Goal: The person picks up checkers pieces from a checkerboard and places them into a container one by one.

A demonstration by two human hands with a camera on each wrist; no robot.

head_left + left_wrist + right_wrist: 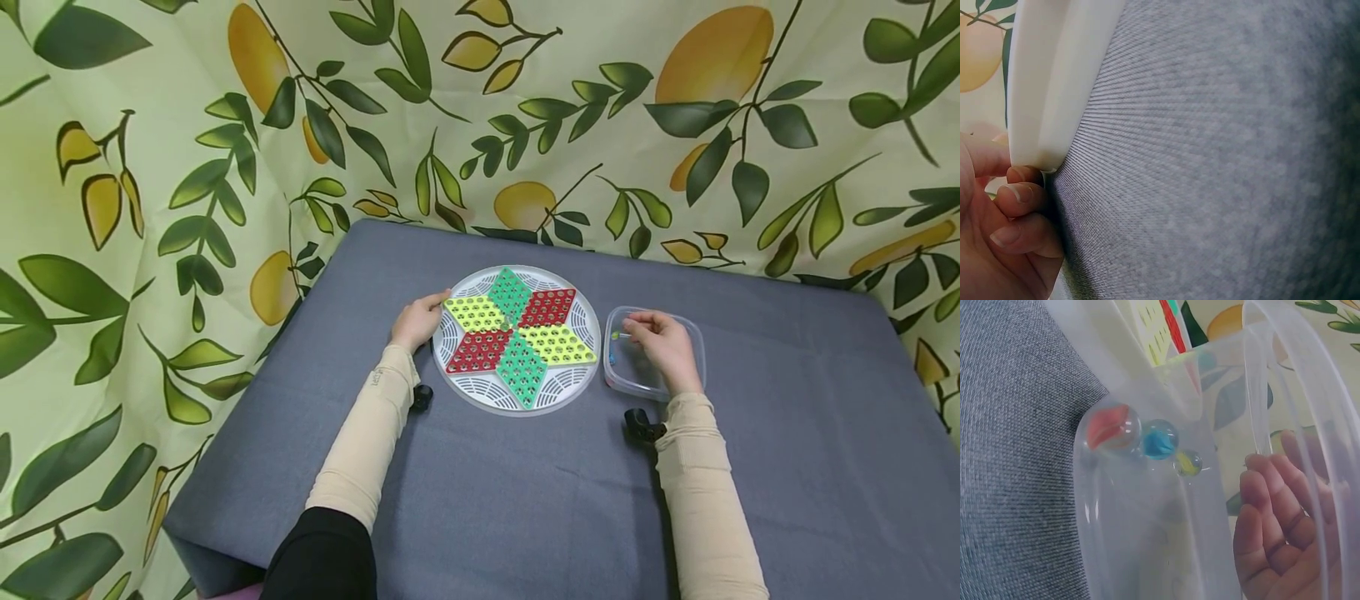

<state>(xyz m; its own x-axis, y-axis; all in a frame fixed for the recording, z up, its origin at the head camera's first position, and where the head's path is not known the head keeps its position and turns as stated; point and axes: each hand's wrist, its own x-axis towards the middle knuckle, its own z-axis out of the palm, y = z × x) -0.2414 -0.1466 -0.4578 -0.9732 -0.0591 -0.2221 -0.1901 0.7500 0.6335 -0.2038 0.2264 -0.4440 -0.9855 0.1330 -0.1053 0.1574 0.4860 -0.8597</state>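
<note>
A: Head view first: the grey desk [525, 500] fills the lower frame, and at its centre lies the round white board [517, 340] with six coloured diamonds, two green, two red, two yellow. Just right of it sits one clear plastic tub [693, 333].

B: Which hand is nearer the tub?

A: The right hand [663, 350], clearly. It is inside the tub, at centre right of the frame. The left hand [417, 321] is on the far side of the board, at its left rim.

B: How do the left hand's fingers lie?

A: In the left wrist view the left hand's fingers [1016, 194] curl at the board's white edge [1047, 81], the thumb above it and the fingertips tucked under, so they pinch the rim against the desk cloth.

B: And the right?

A: In the right wrist view the right hand's fingers [1272, 506] sit close together, slightly bent, at the lower right of the frame. I cannot tell whether they pinch anything; the head view hints at a small yellowish thing at the fingertips, too small to be sure.

B: Where are the marbles from there?

A: Up and to the left of the fingers, in the tub's corner, apart from the hand. Three in a row, touching or nearly so: one red marble [1112, 427], one blue marble [1159, 439], one smaller yellow marble [1189, 463], which lies closest to the fingers.
</note>
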